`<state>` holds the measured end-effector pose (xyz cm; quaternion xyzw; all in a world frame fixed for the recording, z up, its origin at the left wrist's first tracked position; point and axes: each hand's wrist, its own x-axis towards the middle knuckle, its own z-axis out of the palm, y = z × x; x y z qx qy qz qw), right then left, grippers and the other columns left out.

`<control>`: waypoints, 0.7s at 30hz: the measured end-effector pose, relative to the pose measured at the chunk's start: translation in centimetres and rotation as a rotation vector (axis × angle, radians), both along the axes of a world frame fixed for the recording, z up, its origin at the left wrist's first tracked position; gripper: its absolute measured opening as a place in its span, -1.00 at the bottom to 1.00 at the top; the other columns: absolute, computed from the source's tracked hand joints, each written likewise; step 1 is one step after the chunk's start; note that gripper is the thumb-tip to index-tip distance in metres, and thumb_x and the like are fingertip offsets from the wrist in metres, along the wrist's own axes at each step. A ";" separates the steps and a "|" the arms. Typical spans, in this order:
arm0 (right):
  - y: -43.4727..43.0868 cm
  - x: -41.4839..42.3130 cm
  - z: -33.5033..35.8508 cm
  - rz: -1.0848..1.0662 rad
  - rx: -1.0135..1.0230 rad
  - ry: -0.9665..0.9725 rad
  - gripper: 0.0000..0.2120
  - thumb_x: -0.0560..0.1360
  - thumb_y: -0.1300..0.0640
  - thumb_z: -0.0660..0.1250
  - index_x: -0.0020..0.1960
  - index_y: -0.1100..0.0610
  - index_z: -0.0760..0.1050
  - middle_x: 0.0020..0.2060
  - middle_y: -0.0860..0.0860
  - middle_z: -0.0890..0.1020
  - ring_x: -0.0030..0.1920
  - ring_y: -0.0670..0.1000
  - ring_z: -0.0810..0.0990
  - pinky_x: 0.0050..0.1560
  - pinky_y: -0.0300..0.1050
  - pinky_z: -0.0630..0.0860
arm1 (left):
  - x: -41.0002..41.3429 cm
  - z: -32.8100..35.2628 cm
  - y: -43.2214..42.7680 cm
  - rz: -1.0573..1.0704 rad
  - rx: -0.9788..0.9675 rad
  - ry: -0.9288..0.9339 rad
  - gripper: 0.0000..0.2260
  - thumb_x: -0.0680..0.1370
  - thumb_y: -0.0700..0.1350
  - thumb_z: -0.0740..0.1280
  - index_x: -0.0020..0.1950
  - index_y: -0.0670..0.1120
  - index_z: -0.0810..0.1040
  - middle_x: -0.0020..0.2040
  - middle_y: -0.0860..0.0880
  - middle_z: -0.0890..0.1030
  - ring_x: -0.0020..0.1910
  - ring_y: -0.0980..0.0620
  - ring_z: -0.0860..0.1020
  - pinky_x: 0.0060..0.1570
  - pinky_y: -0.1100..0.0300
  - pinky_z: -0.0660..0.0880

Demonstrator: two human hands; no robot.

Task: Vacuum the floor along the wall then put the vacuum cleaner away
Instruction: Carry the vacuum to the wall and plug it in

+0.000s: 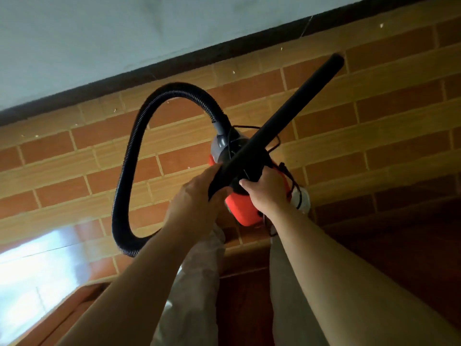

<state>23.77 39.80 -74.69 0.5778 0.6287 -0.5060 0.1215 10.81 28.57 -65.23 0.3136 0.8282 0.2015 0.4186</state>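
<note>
Left side: sun patch on the brick-pattern floor (74, 171), pale wall (124, 33) above it, and a dark skirting (174, 63) running along the join. A few pale crumbs (233, 72) lie on the tiles near the skirting, so I'd judge the wall strip isn't finished.

The black ribbed hose (124, 176) hangs in one big slack loop off to the left. My read is that it's let out that way so it won't kink or drag under the feet.

The left hand (197, 196) is clenched round the lower end of the wand (287, 113), thumb on top. That's the steering grip.

The vacuum cleaner (240, 208) has a red body and sits right between the two hands, in front of the person's pale trousers. It looks carried rather than parked (can't confirm it's off the floor). It's the only container here, and its shell is opaque, so the dust load is unknown.

The right hand (267, 193) is wrapped round a black grip on top of the body, apparently taking the weight. The black cord (287, 171) is looped loosely about the body on that side. A white thing (300, 198) sits just beyond it, too blurred to say whether it's a plug or a shoe.

Far right: the wand crosses over the body and its open tip points up-right, near the skirting but not on it. I can't tell whether the tip touches the floor.
</note>
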 end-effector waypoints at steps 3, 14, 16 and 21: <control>1.1 1.9 1.4 -0.137 -0.014 0.015 -0.59 0.49 0.00 0.50 0.24 0.18 0.56 0.11 0.04 0.68 0.13 0.05 0.65 0.05 -0.12 0.58 | 1.6 1.3 3.3 -0.058 -0.031 0.034 -0.58 0.60 0.00 0.35 0.46 0.15 0.41 -0.01 0.08 0.62 -0.15 0.06 0.59 -0.21 0.13 0.52; 7.7 8.0 4.5 -0.453 -0.033 -0.010 -0.64 0.50 -0.04 0.49 0.14 0.21 0.59 -0.01 0.06 0.68 0.00 0.07 0.66 -0.11 -0.13 0.54 | 8.2 1.4 14.2 -0.275 0.048 0.061 -0.62 0.59 0.01 0.38 0.40 0.09 0.50 -0.01 0.21 0.56 -0.13 0.33 0.47 -0.27 0.57 0.33; 7.8 8.5 3.9 -0.543 -0.030 -0.024 -0.61 0.48 -0.04 0.50 0.18 0.20 0.58 -0.02 0.01 0.66 0.04 0.06 0.65 -0.19 -0.26 0.46 | 8.3 0.5 15.7 -0.309 0.087 0.055 -0.65 0.58 0.00 0.38 0.36 0.07 0.52 -0.08 0.30 0.53 -0.16 0.43 0.45 -0.25 0.65 0.31; 7.2 8.3 3.1 -0.848 -0.068 -0.049 -0.40 0.49 -0.06 0.50 0.41 0.21 0.46 0.25 0.09 0.63 0.28 0.12 0.58 0.12 -0.21 0.50 | 7.0 -0.1 17.7 -0.430 0.144 -0.032 -0.70 0.59 0.03 0.37 0.32 0.19 0.51 -0.17 0.34 0.51 -0.15 0.58 0.44 -0.23 0.64 0.30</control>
